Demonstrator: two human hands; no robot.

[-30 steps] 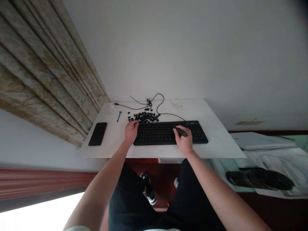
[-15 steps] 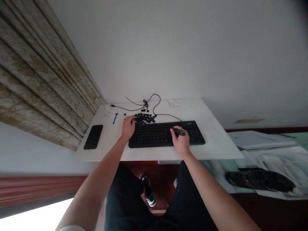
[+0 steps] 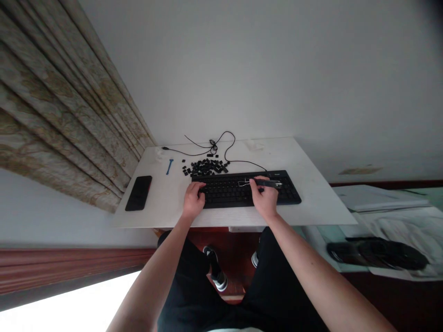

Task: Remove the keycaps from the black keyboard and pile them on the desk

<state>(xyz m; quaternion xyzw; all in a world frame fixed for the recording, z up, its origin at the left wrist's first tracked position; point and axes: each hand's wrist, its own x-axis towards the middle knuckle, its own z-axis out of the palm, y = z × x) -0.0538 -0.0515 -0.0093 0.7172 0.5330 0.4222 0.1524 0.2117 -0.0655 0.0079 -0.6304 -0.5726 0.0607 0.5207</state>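
A black keyboard (image 3: 226, 193) lies across the white table with a number of its keycaps off. My left hand (image 3: 194, 199) covers the keyboard's left end, its fingers bent over the top and its thumb near the keys, holding the keyboard. In my right hand (image 3: 265, 196) is a keycap puller (image 3: 268, 183) with a dark handle; its wire loops point left, low over the upper rows of keys. Whether the wires touch a key is too small to tell. Behind the keyboard's left half lies a loose pile of black keycaps (image 3: 206, 167).
A blue plastic tool (image 3: 169, 166) lies left of the pile, and a dark phone (image 3: 139, 193) near the table's left edge. The keyboard's cable (image 3: 213, 147) runs tangled along the back by the wall. Papers and a black bag (image 3: 377, 253) are at the right, below the table.
My left hand has moved from the keycap pile back onto the keyboard's left end. The puller in my right hand now points left with its wires showing. The view has shifted slightly.
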